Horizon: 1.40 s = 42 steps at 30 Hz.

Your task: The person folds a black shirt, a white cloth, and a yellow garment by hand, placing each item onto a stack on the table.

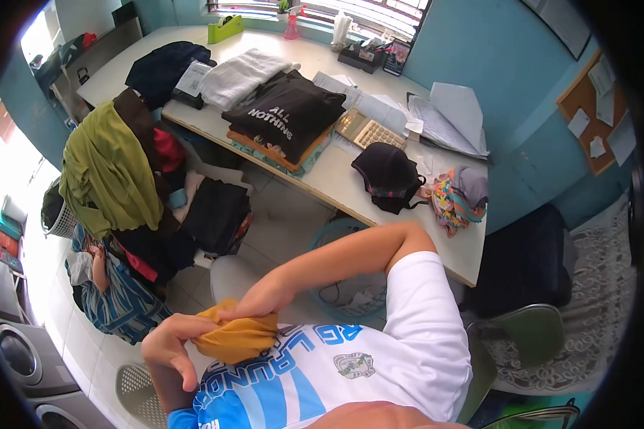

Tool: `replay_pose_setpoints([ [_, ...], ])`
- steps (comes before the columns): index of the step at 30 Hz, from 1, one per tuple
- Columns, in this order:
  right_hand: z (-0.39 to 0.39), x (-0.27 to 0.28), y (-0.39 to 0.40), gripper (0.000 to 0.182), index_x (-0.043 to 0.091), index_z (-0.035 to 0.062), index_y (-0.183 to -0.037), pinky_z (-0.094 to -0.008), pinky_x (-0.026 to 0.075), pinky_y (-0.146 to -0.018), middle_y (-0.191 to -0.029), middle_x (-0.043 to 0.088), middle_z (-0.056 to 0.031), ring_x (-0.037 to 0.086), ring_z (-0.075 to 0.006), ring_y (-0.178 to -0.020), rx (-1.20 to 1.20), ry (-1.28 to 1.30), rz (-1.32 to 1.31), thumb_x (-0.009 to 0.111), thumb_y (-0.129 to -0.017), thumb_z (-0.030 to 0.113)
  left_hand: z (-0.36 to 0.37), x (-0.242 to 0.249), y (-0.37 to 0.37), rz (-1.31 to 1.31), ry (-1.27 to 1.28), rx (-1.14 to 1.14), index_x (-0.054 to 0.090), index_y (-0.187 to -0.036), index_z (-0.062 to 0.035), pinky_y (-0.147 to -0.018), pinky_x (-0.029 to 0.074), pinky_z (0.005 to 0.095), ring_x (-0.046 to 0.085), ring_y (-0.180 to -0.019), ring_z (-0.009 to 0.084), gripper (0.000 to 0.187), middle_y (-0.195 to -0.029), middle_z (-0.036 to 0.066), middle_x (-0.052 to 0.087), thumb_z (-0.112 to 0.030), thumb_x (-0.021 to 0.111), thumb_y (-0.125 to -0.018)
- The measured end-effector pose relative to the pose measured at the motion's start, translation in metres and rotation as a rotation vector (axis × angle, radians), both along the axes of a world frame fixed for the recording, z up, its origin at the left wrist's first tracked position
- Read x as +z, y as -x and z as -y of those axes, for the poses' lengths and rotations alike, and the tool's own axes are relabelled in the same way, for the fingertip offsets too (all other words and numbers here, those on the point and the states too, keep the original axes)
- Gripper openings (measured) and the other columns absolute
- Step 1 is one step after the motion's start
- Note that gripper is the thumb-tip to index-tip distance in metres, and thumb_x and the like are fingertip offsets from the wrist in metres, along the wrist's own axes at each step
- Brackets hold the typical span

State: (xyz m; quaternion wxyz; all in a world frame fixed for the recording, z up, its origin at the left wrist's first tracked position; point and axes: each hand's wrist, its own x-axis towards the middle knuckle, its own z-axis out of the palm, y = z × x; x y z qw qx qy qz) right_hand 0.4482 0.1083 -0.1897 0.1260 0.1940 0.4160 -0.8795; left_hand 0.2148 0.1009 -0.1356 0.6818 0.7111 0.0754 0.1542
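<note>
A bunched mustard-yellow cloth (240,336) is in front of my chest, with both my hands at it. My right hand (261,294) grips its upper edge, the fingers bent into the fabric. On the other side, my left hand (175,339) has its fingers against the cloth's left edge, partly hidden in the folds, while its thumb stands apart below. The cloth is gathered, so what kind of garment it is does not show.
A white table (322,182) carries a folded black shirt (286,111), a white towel (245,75), a calculator (371,131) and a black cap (388,171). Left of me rises a clothes heap with a green cloth (111,171). A blue basket (347,286) sits beneath the table's edge.
</note>
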Motion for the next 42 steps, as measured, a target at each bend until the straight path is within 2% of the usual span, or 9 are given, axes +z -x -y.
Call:
replay_pose_setpoints([
  [5,-0.003,-0.012,-0.016,0.054,0.05,0.0053,-0.127,-0.0278,0.042,-0.089,-0.12,0.055,-0.003,0.05,-0.0106,-0.108,-0.172,-0.366,0.103,0.041,-0.096,0.048,0.006,0.009,-0.012,0.075,0.095,0.619,0.063,-0.095,0.0114,-0.073,0.05,0.0259,0.064,-0.077,0.017,0.07,-0.083,0.015,0.066,-0.057,0.049,-0.088],
  [9,-0.031,0.006,-0.023,0.039,0.063,0.0034,-0.102,-0.0234,0.043,-0.073,-0.087,0.061,0.0001,0.053,-0.0059,-0.082,-0.216,-0.578,-0.42,0.051,-0.095,0.039,-0.004,0.03,-0.024,-0.175,0.002,0.54,0.058,-0.108,0.0082,-0.06,0.046,0.017,0.06,-0.067,0.0075,0.053,-0.075,0.005,0.063,-0.042,0.047,-0.095],
  [13,-0.018,0.066,-0.04,0.028,0.063,-0.002,-0.084,-0.0239,0.042,-0.059,-0.066,0.056,0.0003,0.05,-0.0048,-0.065,-0.408,-0.875,-0.485,0.06,-0.091,0.025,-0.003,0.017,-0.036,-0.14,0.267,0.302,0.036,-0.129,0.0052,-0.062,0.044,0.0173,0.057,-0.072,0.0052,0.056,-0.089,0.004,0.061,-0.037,0.05,-0.095],
  [17,-0.02,0.097,-0.059,0.022,0.063,0.0008,-0.083,-0.0279,0.045,-0.055,-0.069,0.061,-0.0089,0.06,-0.0168,-0.061,-0.547,-1.201,-0.499,0.061,-0.089,0.022,0.001,0.025,-0.055,-0.114,0.282,0.023,0.046,-0.122,0.0065,-0.081,0.046,0.0281,0.056,-0.097,0.0138,0.048,-0.105,0.01,0.059,-0.033,0.051,-0.095],
  [20,-0.017,0.106,-0.066,0.022,0.064,0.001,-0.083,-0.0276,0.045,-0.054,-0.068,0.061,-0.0083,0.06,-0.016,-0.06,-0.565,-1.361,-0.571,0.062,-0.089,0.023,0.005,0.031,-0.063,0.006,0.278,-0.03,0.056,-0.108,0.0072,-0.08,0.046,0.0295,0.059,-0.093,0.0176,0.04,-0.103,0.013,0.061,-0.03,0.054,-0.093],
  [26,-0.009,0.124,-0.083,0.026,0.062,0.0019,-0.083,-0.0268,0.044,-0.053,-0.065,0.059,-0.0071,0.06,-0.0144,-0.059,-0.394,-1.201,-0.436,0.065,-0.087,0.027,-0.001,0.059,-0.062,0.301,-0.167,0.316,0.062,-0.083,0.0079,-0.062,0.048,0.0332,0.062,-0.062,0.0248,0.036,-0.073,0.016,0.063,-0.027,0.066,-0.084],
  [29,-0.01,0.131,-0.091,0.029,0.061,0.0016,-0.082,-0.0265,0.042,-0.051,-0.062,0.057,-0.0059,0.056,-0.0115,-0.056,-0.366,-1.152,-0.368,0.067,-0.085,0.03,0.008,0.06,-0.059,0.451,-0.315,0.742,0.058,-0.073,0.0046,-0.054,0.045,0.033,0.057,-0.052,0.0211,0.04,-0.063,0.012,0.059,-0.033,0.069,-0.082],
  [34,-0.026,0.143,-0.112,0.03,0.059,0.0012,-0.08,-0.0271,0.037,-0.047,-0.058,0.052,-0.0045,0.049,-0.0099,-0.051,-0.232,-1.257,-0.292,0.069,-0.084,0.03,0.007,0.058,-0.022,0.697,-0.191,0.951,0.049,-0.063,-0.0041,-0.052,0.042,0.0301,0.049,-0.046,0.0145,0.043,-0.058,0.006,0.053,-0.037,0.069,-0.082],
  [42,-0.039,0.139,-0.125,0.025,0.06,0.0032,-0.078,-0.0327,0.043,-0.062,-0.059,0.053,-0.0044,0.054,-0.0217,-0.057,-0.216,-1.443,-0.367,0.068,-0.083,0.026,-0.001,0.055,0.022,0.5,-0.359,0.491,0.056,-0.064,-0.0046,-0.06,0.046,0.0308,0.049,-0.043,0.0134,0.048,-0.051,0.004,0.053,-0.048,0.064,-0.082],
])
